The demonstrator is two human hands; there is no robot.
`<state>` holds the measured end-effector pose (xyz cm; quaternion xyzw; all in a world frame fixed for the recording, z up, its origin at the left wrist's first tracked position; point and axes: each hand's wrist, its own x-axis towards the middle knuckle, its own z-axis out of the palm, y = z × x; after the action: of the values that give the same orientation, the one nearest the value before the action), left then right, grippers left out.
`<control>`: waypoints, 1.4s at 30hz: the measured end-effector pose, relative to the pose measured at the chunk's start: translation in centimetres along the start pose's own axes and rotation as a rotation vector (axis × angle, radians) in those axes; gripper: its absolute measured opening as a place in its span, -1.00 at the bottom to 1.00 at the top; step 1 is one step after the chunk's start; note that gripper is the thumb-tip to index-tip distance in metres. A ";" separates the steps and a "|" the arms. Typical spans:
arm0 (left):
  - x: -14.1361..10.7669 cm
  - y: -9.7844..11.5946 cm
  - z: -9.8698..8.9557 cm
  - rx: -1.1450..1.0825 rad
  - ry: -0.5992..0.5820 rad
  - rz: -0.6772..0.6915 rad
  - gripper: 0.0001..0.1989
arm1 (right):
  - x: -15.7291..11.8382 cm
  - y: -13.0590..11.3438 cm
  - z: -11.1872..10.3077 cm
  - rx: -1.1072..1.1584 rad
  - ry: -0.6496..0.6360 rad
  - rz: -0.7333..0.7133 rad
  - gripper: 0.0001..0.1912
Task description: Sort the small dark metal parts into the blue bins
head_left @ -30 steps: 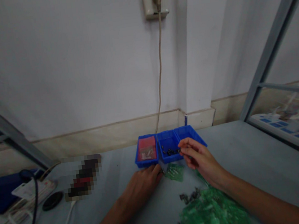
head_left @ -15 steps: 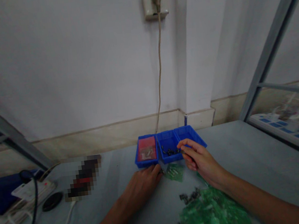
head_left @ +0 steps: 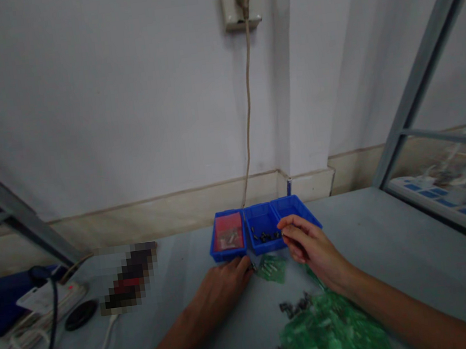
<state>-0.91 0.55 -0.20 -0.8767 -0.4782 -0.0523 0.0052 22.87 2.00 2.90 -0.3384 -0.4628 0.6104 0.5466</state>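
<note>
My left hand (head_left: 231, 276) rests on the table below the left blue bin (head_left: 213, 250), its fingers closed near a small metal part (head_left: 253, 267). What those fingertips hold, if anything, is too small to tell. Beside them lies a small green bag (head_left: 272, 269) with several metal pins. My right hand (head_left: 307, 244) is pinched in front of the right blue bin (head_left: 290, 206); any item between its fingertips is hidden. Dark small parts (head_left: 266, 237) lie in the middle blue bin (head_left: 259, 216). The left bin holds a pink bag (head_left: 229, 231).
A large pile of green bags (head_left: 333, 332) lies at the front, with loose metal parts (head_left: 295, 305) behind it. To the left are a blurred-out object (head_left: 131, 277), a black round item (head_left: 81, 315) and cables. Metal frame posts (head_left: 423, 66) slant at both sides.
</note>
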 end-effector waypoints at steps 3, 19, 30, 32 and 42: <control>0.0 0.2 -0.3 0.006 -0.001 0.003 -0.81 | 0.0 0.0 0.0 -0.001 0.008 0.005 -0.83; 0.0 -0.1 0.3 0.018 0.018 0.014 -0.80 | 0.2 0.1 -0.1 0.056 -0.069 0.067 -0.80; 0.0 -0.2 0.4 0.018 0.015 0.011 -0.84 | 0.1 0.0 -0.1 0.228 -0.063 0.111 -0.78; 0.0 -0.2 0.5 0.012 0.021 0.017 -0.83 | 0.1 -0.1 0.0 0.156 -0.033 0.077 -0.78; -0.1 -0.2 0.5 0.009 0.045 0.027 -0.80 | -0.6 0.3 -0.1 -0.571 -0.018 -0.402 -0.86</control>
<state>-1.08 0.65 -0.69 -0.8815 -0.4666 -0.0698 0.0207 22.90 1.47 2.52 -0.3745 -0.6770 0.3393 0.5350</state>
